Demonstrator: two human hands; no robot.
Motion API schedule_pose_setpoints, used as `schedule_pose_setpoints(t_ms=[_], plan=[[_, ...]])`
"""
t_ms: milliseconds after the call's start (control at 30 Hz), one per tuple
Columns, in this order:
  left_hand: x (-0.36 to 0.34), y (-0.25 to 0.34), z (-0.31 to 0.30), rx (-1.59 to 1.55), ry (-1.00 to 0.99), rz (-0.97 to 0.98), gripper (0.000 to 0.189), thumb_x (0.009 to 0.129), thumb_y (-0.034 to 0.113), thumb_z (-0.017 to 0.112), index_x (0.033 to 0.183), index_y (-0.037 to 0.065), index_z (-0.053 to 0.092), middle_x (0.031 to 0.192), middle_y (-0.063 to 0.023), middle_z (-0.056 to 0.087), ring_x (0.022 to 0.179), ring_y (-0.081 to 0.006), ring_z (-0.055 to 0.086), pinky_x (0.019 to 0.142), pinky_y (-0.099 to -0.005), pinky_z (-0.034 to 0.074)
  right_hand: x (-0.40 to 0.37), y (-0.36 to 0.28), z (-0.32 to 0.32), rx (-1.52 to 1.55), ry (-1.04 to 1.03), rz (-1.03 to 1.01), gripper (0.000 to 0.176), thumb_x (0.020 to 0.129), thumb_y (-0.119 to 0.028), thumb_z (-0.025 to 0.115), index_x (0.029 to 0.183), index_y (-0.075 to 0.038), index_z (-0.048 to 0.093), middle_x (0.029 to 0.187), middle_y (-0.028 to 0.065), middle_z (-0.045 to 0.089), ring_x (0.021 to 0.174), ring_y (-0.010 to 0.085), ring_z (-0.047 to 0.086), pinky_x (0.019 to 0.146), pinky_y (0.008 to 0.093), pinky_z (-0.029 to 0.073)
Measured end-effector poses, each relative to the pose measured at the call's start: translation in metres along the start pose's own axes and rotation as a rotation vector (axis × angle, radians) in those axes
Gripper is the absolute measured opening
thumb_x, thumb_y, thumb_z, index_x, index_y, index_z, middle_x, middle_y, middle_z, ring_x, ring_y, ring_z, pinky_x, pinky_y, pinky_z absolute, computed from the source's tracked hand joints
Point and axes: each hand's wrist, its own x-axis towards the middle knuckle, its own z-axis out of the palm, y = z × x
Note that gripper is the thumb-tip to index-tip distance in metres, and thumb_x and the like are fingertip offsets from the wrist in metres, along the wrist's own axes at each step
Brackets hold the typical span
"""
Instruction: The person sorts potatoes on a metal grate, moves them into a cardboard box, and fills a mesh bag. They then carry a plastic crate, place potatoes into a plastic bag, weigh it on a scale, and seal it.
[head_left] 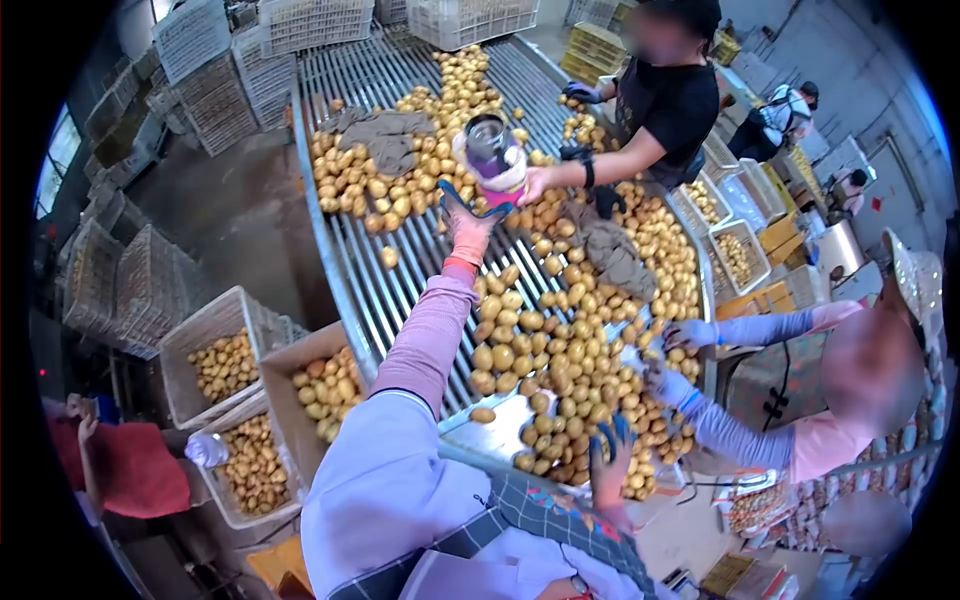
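Note:
My left hand (pixel 468 225), in an orange glove with dark blue fingertips, reaches out over the slatted sorting table with thumb and fingers spread. Right beyond its fingers is a purple bottle (pixel 490 160) with a dark, shiny top and a pale cover around it. A co-worker's bare hand (pixel 537 184) holds that bottle from the right. Close to my body, my right hand (pixel 611 460), gloved the same way, rests at the near edge of the pile of yellow-brown potatoes (pixel 570 390), its fingers stretched out over them.
Grey-brown cloths (pixel 385 138) lie on the potatoes. A second co-worker's gloved hands (pixel 672 380) work in the pile at the right. Crates (pixel 225 355) and a cardboard box (pixel 285 385) of potatoes stand left of the table (pixel 345 270). Stacked crates (pixel 195 80) stand behind.

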Motion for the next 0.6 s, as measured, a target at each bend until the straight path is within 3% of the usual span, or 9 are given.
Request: schedule_pose_setpoints(t_ms=[33,67,100,233,333,400,433,533,600], plan=[[0.009,-0.009,0.02,-0.02,0.048,0.001,0.136,0.052,0.058,0.084,0.148,-0.002,0.009,0.151,-0.0254,0.022,0.14,-0.0375,0.021,0.115,-0.0425,0.016,-0.015,0.006,-0.008,-0.025,0.007,0.074,0.028,0.081,-0.014,0.067,0.108,-0.007,0.066,0.128,0.0149,0.055,0.127,0.0336,0.044,0.111,0.0472,0.023],[0.007,-0.002,0.026,0.036,0.161,0.101,0.126,0.054,0.037,0.091,0.148,0.0,0.016,0.144,-0.0193,0.035,0.133,-0.0294,0.036,0.111,-0.0407,0.028,-0.03,0.011,-0.016,0.019,0.018,0.18,0.027,0.081,-0.012,0.066,0.107,-0.006,0.066,0.127,0.0164,0.055,0.125,0.0344,0.045,0.109,0.0456,0.027],[0.017,-0.022,0.049,-0.491,0.113,0.19,0.114,0.053,0.024,0.092,0.144,0.002,0.025,0.139,-0.0129,0.041,0.125,-0.0242,0.045,0.106,-0.0363,0.037,-0.041,0.016,-0.02,0.065,0.041,0.253,0.026,0.081,-0.01,0.066,0.107,-0.004,0.065,0.127,0.0179,0.055,0.122,0.0346,0.047,0.106,0.0433,0.032],[0.022,0.033,0.028,-0.38,0.067,0.169,0.085,0.062,0.016,0.086,0.132,0.003,0.04,0.123,-0.0082,0.055,0.113,-0.02,0.055,0.099,-0.0333,0.044,-0.07,0.04,-0.023,0.104,0.054,0.435,0.024,0.081,-0.009,0.066,0.104,-0.002,0.067,0.12,0.0173,0.06,0.118,0.0317,0.051,0.101,0.0405,0.038],[0.027,0.034,0.025,-0.517,0.03,0.122,0.088,0.062,0.02,0.086,0.133,0.001,0.037,0.122,-0.0119,0.056,0.108,-0.0211,0.059,0.095,-0.0318,0.047,-0.054,0.035,-0.008,0.209,0.014,0.533,0.026,0.081,-0.011,0.067,0.106,-0.004,0.066,0.117,0.0162,0.061,0.117,0.0322,0.052,0.103,0.0421,0.036],[0.023,0.066,0.0,-0.449,0.04,0.131,0.094,0.064,0.019,0.085,0.138,0.001,0.031,0.123,-0.0129,0.054,0.105,-0.0213,0.06,0.091,-0.0306,0.05,-0.03,0.009,0.0,0.136,-0.038,0.403,0.027,0.08,-0.012,0.068,0.107,-0.006,0.066,0.117,0.0154,0.061,0.117,0.0325,0.052,0.105,0.0436,0.033],[0.024,0.051,0.0,-0.36,0.124,0.282,0.097,0.064,0.02,0.085,0.141,0.001,0.028,0.121,-0.0128,0.055,0.105,-0.0214,0.06,0.091,-0.0312,0.05,-0.022,-0.001,0.004,0.056,-0.09,0.28,0.028,0.08,-0.014,0.068,0.108,-0.007,0.065,0.117,0.0147,0.061,0.116,0.0328,0.052,0.107,0.0451,0.031],[0.014,0.117,-0.065,-0.706,0.155,0.353,0.088,0.065,0.018,0.084,0.137,0.001,0.036,0.123,-0.0111,0.055,0.104,-0.0208,0.06,0.089,-0.0305,0.05,-0.006,-0.011,0.008,-0.047,-0.192,0.02,0.031,0.079,-0.021,0.069,0.109,-0.011,0.065,0.119,0.0113,0.06,0.116,0.031,0.052,0.109,0.0497,0.026],[0.004,0.164,-0.13,-0.913,0.284,0.126,0.066,0.069,0.01,0.08,0.127,0.001,0.05,0.115,-0.0092,0.06,0.099,-0.0193,0.062,0.087,-0.0311,0.051,-0.003,-0.013,0.011,-0.048,-0.193,-0.056,0.032,0.08,-0.023,0.069,0.11,-0.012,0.065,0.119,0.0108,0.061,0.116,0.0308,0.052,0.109,0.0496,0.027]])
